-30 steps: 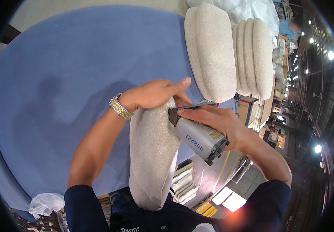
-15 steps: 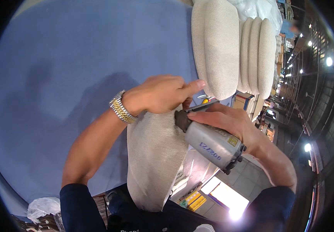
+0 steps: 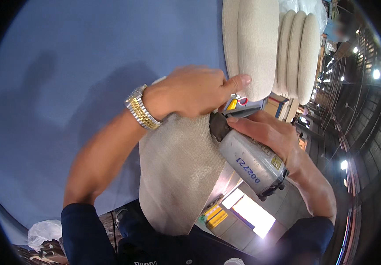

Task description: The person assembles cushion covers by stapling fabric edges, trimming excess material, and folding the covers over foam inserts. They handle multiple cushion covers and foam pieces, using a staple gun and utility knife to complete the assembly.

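A beige fabric-covered pad (image 3: 177, 168) stands tilted against my body, its lower end near my lap. My left hand (image 3: 195, 90), with a metal watch (image 3: 141, 108) on the wrist, is closed over the pad's far end. The thumb points right, and the fingertips are hidden behind the hand. My right hand (image 3: 272, 130) is wrapped round a grey metal staple gun (image 3: 252, 165). Its dark nose (image 3: 219, 126) meets the pad's right edge, just below my left hand. The exact contact point is hidden.
A blue-covered table (image 3: 89, 48) spreads to the left. Several beige pads (image 3: 259, 48) stand together at the far right, near yellow-handled scissors (image 3: 232, 104). Clear plastic (image 3: 45, 233) lies at the lower left. A yellow box (image 3: 217, 216) is low on the right.
Both hands and the staple gun have shifted slightly farther away and to the right. The held pad has turned, showing more of its broad face. The whole view has shifted a little.
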Available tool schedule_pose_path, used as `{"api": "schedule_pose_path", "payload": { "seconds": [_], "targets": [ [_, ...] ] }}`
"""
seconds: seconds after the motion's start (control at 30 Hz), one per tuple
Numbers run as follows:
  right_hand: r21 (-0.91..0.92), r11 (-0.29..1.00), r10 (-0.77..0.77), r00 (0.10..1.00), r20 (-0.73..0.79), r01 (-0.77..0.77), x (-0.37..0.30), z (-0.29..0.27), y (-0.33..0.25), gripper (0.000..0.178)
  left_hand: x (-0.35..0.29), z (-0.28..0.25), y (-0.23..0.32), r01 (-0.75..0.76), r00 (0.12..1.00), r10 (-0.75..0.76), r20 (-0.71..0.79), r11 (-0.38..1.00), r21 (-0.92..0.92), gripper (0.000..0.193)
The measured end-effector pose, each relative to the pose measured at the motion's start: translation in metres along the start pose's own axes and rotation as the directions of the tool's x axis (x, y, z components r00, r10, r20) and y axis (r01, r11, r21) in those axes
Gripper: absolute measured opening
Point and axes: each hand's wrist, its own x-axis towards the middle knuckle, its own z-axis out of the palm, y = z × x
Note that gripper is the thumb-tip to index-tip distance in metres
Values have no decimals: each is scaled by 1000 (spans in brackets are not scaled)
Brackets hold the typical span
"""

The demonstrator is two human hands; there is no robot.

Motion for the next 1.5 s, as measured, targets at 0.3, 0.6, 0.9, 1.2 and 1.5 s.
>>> {"api": "schedule_pose_path", "payload": {
  "seconds": [0.3,0.6,0.9,1.2,1.5],
  "targets": [
    [-27,1000,-13,1000,-20,13,0,4,2,64,-3,1,4,0,999,-1,-46,1000,-28,89],
    [-44,999,5,998,-64,-8,-5,10,-1,64,0,3,2,-2,999,2,-49,1000,5,88],
    [-70,997,32,998,-50,-36,3,7,-9,63,0,1,-3,-62,996,60,-69,998,-30,87],
    [-43,988,151,986,69,-148,-1,-4,-12,75,0,-1,8,-8,998,5,-59,999,-43,88],
    [-45,992,-119,983,-136,114,-12,13,16,96,8,-4,-6,71,997,-72,-8,996,-48,92]
  ]
}}
